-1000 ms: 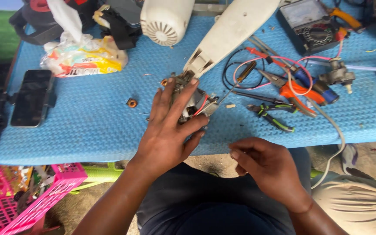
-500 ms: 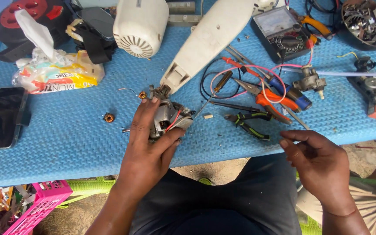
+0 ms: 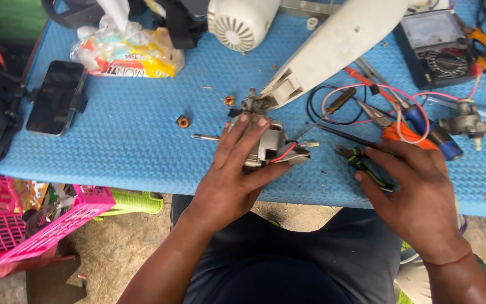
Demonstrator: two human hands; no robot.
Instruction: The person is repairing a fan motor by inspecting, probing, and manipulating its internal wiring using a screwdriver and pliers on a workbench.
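Fingers of my left hand (image 3: 237, 169) clamp the motor (image 3: 271, 147) on the blue surface (image 3: 130, 141); right hand (image 3: 417, 191), spread, rests on the pliers (image 3: 367, 163). Motor looks heavy, rigid; I'd grip its metal body, sparing the thin wires.

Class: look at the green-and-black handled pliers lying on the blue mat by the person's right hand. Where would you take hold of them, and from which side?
Probably by the two handles of the pliers, coming from above on the near, right side where the right hand already rests. The handles lie flat and point toward the table edge, while the jaw end faces the small motor and the wires.
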